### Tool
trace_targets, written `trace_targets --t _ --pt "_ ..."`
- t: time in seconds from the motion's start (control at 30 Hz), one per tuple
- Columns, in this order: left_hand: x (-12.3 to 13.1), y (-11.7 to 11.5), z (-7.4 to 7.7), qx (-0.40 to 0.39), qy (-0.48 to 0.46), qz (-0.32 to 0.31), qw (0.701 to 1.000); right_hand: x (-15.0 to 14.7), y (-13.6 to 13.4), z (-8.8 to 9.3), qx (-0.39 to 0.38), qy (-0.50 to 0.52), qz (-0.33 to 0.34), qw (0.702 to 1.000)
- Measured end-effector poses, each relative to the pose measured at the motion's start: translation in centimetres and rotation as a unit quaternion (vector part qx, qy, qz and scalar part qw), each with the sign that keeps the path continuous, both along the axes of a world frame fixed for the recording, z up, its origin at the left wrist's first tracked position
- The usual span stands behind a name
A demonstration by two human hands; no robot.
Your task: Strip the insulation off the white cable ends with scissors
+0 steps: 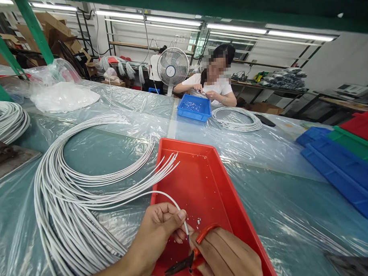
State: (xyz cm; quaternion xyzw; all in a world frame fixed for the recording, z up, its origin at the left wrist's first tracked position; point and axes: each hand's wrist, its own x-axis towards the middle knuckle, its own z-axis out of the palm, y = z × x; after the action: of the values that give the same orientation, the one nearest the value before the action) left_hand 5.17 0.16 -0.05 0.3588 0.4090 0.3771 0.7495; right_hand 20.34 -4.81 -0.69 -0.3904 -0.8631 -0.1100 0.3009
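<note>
Between the thumb and fingers of my left hand (167, 225) is a white cable (166, 195), held close to its end. My right hand (228, 255) is closed around pliers (205, 234) with orange-red handles and dark jaws. The cable end, with a thin dark and coloured wire showing, lies by the pliers and my right fingers; whether they touch it I cannot tell. Both hands are over a red tray (197, 169) dotted with small white scraps (198, 222). The cable curves out of a large white cable bundle (49, 187) on the left, whose loose ends reach over the tray's rim.
Plastic film covers the table (279, 191). Across it a person (219, 78) works near a blue tray (194, 107) and a coiled cable (236, 119). Stacked blue, green and red bins (344, 164) stand on the right. Another coil (8, 120) and a white plastic bag (63, 96) lie left.
</note>
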Motion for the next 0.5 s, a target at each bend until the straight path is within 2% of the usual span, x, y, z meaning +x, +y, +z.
trace_targets --t 0.2,0.4,0.5 --pt "-0.22 -0.05 0.28 0.033 -0.003 -0.019 0.999 -0.57 0.3 0.11 0.018 0.09 -0.003 0.996" --pt "-0.44 0.07 0.2 0.008 -0.026 -0.026 0.999 -0.35 0.73 0.42 0.015 0.142 -0.015 0.99" --pt "-0.62 0.19 0.15 -0.003 -0.047 -0.031 0.998 0.02 0.86 0.66 0.0 0.173 0.002 0.985"
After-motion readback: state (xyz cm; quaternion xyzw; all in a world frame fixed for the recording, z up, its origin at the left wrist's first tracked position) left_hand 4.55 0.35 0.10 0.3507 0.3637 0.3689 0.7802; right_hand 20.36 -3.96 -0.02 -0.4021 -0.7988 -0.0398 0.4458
